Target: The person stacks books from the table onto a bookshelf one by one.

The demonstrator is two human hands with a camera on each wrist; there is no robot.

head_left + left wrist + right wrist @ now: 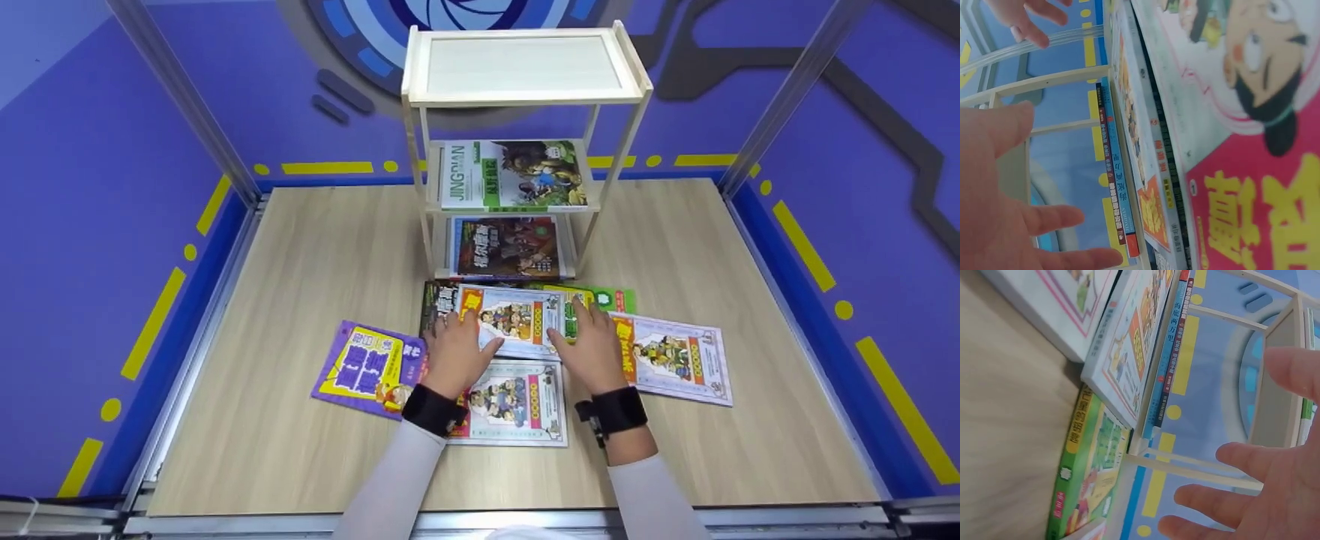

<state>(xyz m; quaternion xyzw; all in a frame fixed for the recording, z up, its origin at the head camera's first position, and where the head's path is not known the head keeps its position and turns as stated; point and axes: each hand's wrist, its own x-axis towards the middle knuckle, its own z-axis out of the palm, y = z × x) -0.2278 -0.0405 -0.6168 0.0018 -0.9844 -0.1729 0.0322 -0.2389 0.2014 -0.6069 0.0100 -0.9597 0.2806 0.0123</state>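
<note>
Your forearms (396, 476) stretch toward the wooden shelf (525, 66), left hand (456, 356) and right hand (594, 349) spread wide, holding nothing.
Between them, just near of the shelf, the white comic book (516, 322) lies long axis left-to-right, orange title (472, 300) leftmost; only your wrist views show the blue spine (1121, 183) with legible lettering.

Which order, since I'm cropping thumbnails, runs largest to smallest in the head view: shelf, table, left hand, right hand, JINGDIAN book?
1. Table
2. Shelf
3. JINGDIAN book
4. Left hand and right hand: too alike to rank.
</note>
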